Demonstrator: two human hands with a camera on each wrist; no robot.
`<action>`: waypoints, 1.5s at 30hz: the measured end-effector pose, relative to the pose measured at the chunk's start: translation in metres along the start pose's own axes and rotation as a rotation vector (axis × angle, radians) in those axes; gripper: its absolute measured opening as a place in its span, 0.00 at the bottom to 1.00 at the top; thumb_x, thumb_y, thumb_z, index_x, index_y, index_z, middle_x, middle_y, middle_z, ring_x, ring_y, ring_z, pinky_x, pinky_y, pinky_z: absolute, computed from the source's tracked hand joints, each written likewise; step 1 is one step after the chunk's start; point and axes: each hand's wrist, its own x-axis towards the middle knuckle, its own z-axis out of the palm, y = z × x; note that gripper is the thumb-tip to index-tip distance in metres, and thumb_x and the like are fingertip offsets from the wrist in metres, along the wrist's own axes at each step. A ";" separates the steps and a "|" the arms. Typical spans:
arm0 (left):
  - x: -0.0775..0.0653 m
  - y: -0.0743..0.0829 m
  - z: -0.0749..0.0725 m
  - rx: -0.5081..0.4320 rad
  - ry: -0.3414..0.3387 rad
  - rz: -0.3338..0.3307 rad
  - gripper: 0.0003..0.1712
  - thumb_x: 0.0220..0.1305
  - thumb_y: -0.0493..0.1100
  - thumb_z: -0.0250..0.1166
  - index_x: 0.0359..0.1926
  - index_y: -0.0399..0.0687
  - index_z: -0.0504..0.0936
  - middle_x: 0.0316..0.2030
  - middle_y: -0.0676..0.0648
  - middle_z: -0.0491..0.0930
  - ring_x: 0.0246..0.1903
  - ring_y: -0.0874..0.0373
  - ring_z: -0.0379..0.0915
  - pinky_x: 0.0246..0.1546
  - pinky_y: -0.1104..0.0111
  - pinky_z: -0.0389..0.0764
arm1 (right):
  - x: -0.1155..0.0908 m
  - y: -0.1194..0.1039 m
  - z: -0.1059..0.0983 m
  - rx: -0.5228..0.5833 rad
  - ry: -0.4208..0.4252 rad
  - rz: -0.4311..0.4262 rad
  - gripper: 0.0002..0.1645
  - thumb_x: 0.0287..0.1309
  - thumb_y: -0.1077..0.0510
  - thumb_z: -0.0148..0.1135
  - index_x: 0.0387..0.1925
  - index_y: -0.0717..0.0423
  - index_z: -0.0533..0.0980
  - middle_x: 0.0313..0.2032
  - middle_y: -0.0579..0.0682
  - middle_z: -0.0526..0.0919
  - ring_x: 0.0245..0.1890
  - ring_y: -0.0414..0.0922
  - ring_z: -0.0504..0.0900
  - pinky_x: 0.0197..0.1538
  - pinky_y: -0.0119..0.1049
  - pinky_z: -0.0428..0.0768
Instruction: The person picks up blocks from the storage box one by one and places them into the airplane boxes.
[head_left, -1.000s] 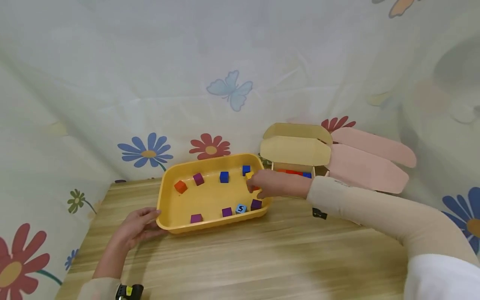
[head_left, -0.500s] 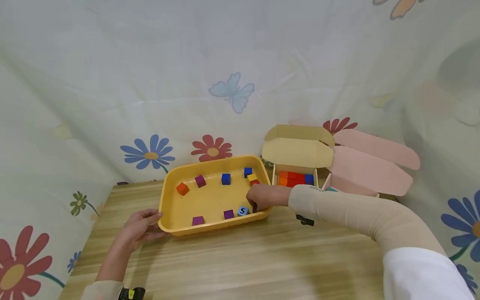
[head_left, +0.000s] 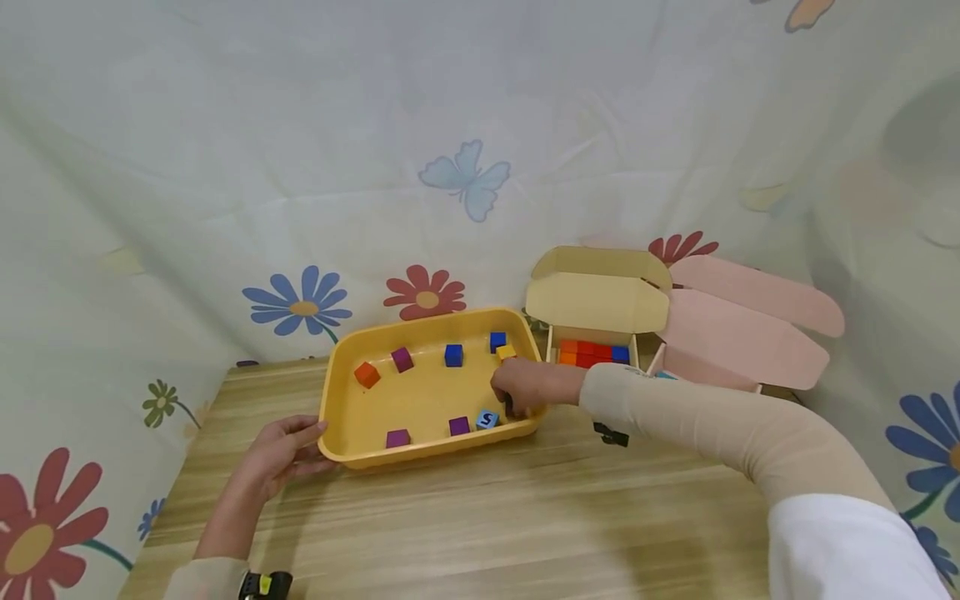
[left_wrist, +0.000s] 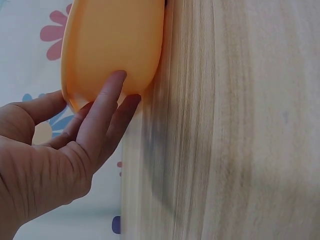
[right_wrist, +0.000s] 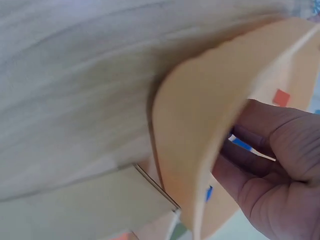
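Observation:
The left hand [head_left: 281, 450] holds the near left corner of a yellow plastic tray [head_left: 375, 457]; in the left wrist view its thumb is on the rim and its fingers lie against the outer wall. Inside the tray's right end, the right hand [head_left: 521, 387] has its fingers curled down on a dark purple cube [head_left: 509, 407], mostly hidden by them. Close by lie a light blue cube [head_left: 487, 419] with a figure on it, a yellow cube [head_left: 506, 352] and a blue cube [head_left: 498, 341]. The tray wall covers the right fingertips in the right wrist view.
Elsewhere in the tray are an orange cube [head_left: 367, 375], purple cubes [head_left: 402, 359] and another blue cube [head_left: 453, 356]. Right of it stand an open yellow box [head_left: 597, 302] with red, orange and blue cubes and an open pink box [head_left: 742, 337], partly behind the right arm.
The right hand has moved nearer within the tray, from beside the yellow cube to the dark purple cube, and closed on it. The left hand has kept its hold on the tray.

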 end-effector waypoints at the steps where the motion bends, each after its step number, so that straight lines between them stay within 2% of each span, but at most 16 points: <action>1: 0.000 0.000 0.000 0.002 0.000 0.001 0.34 0.78 0.44 0.58 0.72 0.27 0.58 0.64 0.26 0.67 0.48 0.42 0.84 0.50 0.50 0.85 | 0.000 0.001 -0.003 -0.005 0.003 0.004 0.06 0.57 0.64 0.75 0.36 0.59 0.84 0.30 0.46 0.84 0.32 0.42 0.79 0.37 0.31 0.82; 7: -0.001 0.002 0.000 0.005 0.000 0.007 0.33 0.78 0.44 0.57 0.72 0.27 0.58 0.64 0.26 0.67 0.49 0.41 0.84 0.50 0.51 0.85 | 0.001 0.003 -0.026 -0.068 0.021 -0.019 0.11 0.55 0.63 0.76 0.41 0.59 0.85 0.38 0.49 0.87 0.39 0.45 0.83 0.44 0.34 0.86; 15: 0.000 0.000 0.001 -0.004 0.005 0.002 0.33 0.78 0.43 0.58 0.72 0.26 0.59 0.65 0.25 0.66 0.49 0.42 0.84 0.51 0.50 0.84 | 0.000 0.002 -0.055 -0.130 0.055 -0.020 0.09 0.57 0.63 0.74 0.41 0.58 0.84 0.38 0.49 0.86 0.37 0.44 0.80 0.42 0.31 0.83; 23: 0.002 -0.001 0.000 -0.006 0.024 -0.018 0.34 0.77 0.44 0.58 0.73 0.27 0.59 0.66 0.25 0.65 0.50 0.40 0.84 0.49 0.50 0.85 | -0.018 0.011 -0.078 -0.125 0.073 0.010 0.11 0.57 0.63 0.74 0.43 0.58 0.84 0.39 0.49 0.85 0.39 0.47 0.79 0.46 0.35 0.83; 29: 0.001 0.000 0.000 -0.008 0.023 -0.017 0.35 0.77 0.45 0.59 0.73 0.27 0.59 0.65 0.26 0.67 0.50 0.40 0.83 0.50 0.49 0.85 | -0.058 0.039 -0.087 -0.085 0.128 0.042 0.07 0.56 0.64 0.74 0.36 0.57 0.84 0.33 0.49 0.84 0.33 0.46 0.78 0.40 0.36 0.84; 34: 0.000 -0.002 0.001 0.000 0.036 -0.028 0.35 0.77 0.46 0.59 0.73 0.29 0.61 0.62 0.29 0.71 0.47 0.43 0.85 0.50 0.50 0.85 | -0.102 0.074 -0.090 -0.076 0.198 0.070 0.10 0.52 0.66 0.75 0.37 0.60 0.84 0.34 0.52 0.85 0.34 0.49 0.79 0.43 0.42 0.86; 37: 0.000 -0.002 0.000 -0.002 0.030 -0.016 0.36 0.77 0.47 0.59 0.73 0.28 0.59 0.61 0.28 0.71 0.46 0.43 0.85 0.50 0.49 0.85 | -0.126 0.094 -0.089 -0.071 0.205 0.113 0.10 0.51 0.67 0.76 0.37 0.60 0.83 0.34 0.52 0.85 0.34 0.49 0.79 0.42 0.43 0.86; 43: 0.003 -0.006 -0.002 -0.027 0.004 -0.007 0.37 0.77 0.47 0.59 0.73 0.26 0.58 0.62 0.27 0.71 0.47 0.44 0.85 0.50 0.51 0.85 | -0.167 0.129 -0.071 0.003 0.224 0.188 0.10 0.52 0.67 0.75 0.38 0.62 0.83 0.33 0.50 0.85 0.32 0.46 0.77 0.39 0.43 0.85; 45: 0.004 -0.007 -0.001 -0.034 -0.005 -0.004 0.37 0.77 0.47 0.59 0.73 0.26 0.58 0.62 0.27 0.71 0.48 0.44 0.84 0.50 0.50 0.85 | -0.177 0.140 -0.061 -0.004 0.222 0.211 0.10 0.52 0.68 0.75 0.37 0.63 0.84 0.33 0.50 0.85 0.31 0.45 0.77 0.38 0.42 0.85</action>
